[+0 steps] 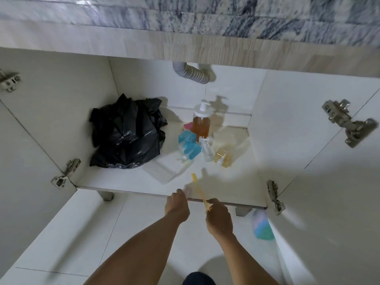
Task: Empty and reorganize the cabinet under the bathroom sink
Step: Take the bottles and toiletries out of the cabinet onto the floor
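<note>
Hands: right grips yellow stick | left fisted, contents unclear | labels unreadable

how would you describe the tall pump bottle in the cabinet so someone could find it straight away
Look into the open cabinet under the sink, below the grey ribbed drain hose. To the right of the black plastic bag, at the back of a cluster of small bottles, stands the pump bottle. It is the tallest and clearly upright, with amber liquid and a white pump.
</note>
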Action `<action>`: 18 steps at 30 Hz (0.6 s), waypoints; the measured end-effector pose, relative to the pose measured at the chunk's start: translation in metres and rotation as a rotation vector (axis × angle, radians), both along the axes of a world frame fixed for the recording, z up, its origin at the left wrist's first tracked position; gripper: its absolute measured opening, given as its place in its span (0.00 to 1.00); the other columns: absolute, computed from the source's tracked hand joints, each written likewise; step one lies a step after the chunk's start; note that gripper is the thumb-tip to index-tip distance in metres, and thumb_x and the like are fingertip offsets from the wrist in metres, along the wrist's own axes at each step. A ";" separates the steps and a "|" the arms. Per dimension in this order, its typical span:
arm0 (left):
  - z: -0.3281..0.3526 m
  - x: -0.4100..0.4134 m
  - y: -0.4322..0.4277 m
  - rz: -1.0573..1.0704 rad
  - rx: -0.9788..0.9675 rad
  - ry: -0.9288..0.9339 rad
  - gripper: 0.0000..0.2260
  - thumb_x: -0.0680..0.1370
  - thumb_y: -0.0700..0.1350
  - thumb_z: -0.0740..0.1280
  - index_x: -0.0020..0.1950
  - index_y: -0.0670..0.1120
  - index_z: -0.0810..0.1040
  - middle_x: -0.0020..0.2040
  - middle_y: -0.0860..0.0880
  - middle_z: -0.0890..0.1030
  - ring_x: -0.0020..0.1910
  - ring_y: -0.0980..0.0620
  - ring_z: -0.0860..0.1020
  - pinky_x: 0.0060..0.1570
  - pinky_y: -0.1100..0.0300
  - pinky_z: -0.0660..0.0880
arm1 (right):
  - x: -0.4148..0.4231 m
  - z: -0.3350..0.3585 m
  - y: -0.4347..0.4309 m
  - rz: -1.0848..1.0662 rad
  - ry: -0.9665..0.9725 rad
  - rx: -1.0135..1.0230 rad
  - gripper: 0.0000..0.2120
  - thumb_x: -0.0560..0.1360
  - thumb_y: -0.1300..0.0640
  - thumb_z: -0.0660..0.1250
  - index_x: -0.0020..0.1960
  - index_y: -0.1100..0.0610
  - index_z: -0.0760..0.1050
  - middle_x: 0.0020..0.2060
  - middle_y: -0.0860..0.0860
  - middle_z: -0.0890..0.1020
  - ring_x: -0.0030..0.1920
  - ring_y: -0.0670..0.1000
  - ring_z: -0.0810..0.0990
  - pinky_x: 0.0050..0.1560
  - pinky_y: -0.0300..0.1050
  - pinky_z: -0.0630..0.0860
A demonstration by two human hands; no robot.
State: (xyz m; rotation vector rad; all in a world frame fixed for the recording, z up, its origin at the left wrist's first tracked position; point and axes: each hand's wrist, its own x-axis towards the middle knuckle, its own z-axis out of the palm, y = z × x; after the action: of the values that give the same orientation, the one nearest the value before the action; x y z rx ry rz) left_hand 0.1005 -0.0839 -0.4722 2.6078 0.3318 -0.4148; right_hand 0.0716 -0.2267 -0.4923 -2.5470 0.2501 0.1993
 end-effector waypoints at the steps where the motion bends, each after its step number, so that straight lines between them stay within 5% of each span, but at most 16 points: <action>1: -0.001 -0.012 0.006 0.010 -0.034 0.002 0.19 0.74 0.32 0.64 0.64 0.42 0.71 0.59 0.43 0.79 0.58 0.44 0.78 0.54 0.55 0.77 | -0.011 0.000 0.003 0.008 0.011 -0.017 0.16 0.81 0.60 0.58 0.68 0.51 0.72 0.63 0.49 0.77 0.62 0.52 0.77 0.61 0.45 0.74; 5: -0.006 -0.058 0.029 0.131 -0.246 0.059 0.06 0.72 0.33 0.63 0.45 0.43 0.73 0.43 0.45 0.78 0.40 0.47 0.77 0.38 0.56 0.77 | -0.050 -0.004 0.021 0.029 0.032 -0.029 0.15 0.81 0.60 0.59 0.67 0.52 0.74 0.59 0.50 0.76 0.54 0.50 0.80 0.56 0.42 0.77; 7: -0.012 -0.078 0.040 0.225 -0.403 0.099 0.06 0.71 0.33 0.64 0.42 0.44 0.74 0.41 0.44 0.79 0.39 0.46 0.80 0.37 0.53 0.81 | -0.066 -0.005 0.034 0.016 0.056 0.000 0.14 0.80 0.61 0.60 0.64 0.52 0.74 0.56 0.50 0.75 0.49 0.50 0.80 0.51 0.40 0.77; 14: -0.062 -0.109 0.068 0.386 -0.596 0.255 0.15 0.74 0.35 0.69 0.61 0.38 0.79 0.48 0.44 0.81 0.48 0.45 0.80 0.47 0.55 0.81 | -0.105 -0.034 0.073 0.057 0.259 -0.016 0.07 0.78 0.61 0.61 0.53 0.52 0.68 0.44 0.48 0.76 0.39 0.47 0.77 0.38 0.38 0.75; 18: -0.097 -0.102 0.079 0.428 -0.589 0.308 0.19 0.74 0.37 0.71 0.65 0.41 0.79 0.49 0.46 0.80 0.47 0.47 0.80 0.37 0.61 0.78 | -0.097 -0.061 0.081 0.025 0.317 0.006 0.07 0.76 0.62 0.63 0.51 0.53 0.68 0.44 0.49 0.76 0.41 0.50 0.77 0.40 0.41 0.76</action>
State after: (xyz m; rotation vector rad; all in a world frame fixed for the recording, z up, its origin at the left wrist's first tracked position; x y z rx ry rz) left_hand -0.0010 -0.0051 -0.5697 1.8382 0.7296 -0.6452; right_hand -0.0258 -0.1461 -0.5533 -2.5054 0.3377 0.6146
